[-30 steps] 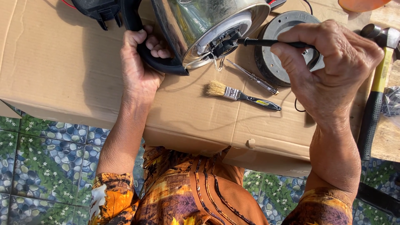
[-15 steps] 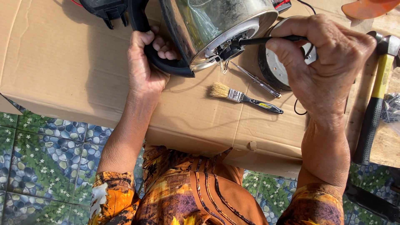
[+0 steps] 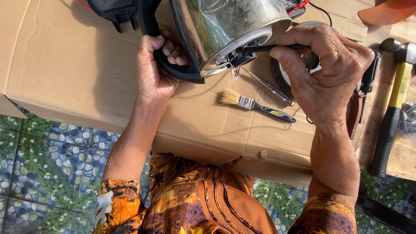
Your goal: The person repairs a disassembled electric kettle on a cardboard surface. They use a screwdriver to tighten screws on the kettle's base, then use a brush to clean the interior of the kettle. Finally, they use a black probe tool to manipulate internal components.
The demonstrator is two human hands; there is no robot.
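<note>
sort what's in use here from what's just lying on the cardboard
In use: shiny steel electric kettle, its black handle gripped by the left hand; thin black screwdriver in the right hand.

Lying about: small wooden-bristled paintbrush, clear-handled tester screwdriver, yellow-and-black hammer, round black kettle base.

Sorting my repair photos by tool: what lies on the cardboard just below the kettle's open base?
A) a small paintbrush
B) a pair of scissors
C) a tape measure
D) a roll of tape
A: a small paintbrush with pale bristles and a dark handle lies flat on the cardboard under the steel kettle.
</note>
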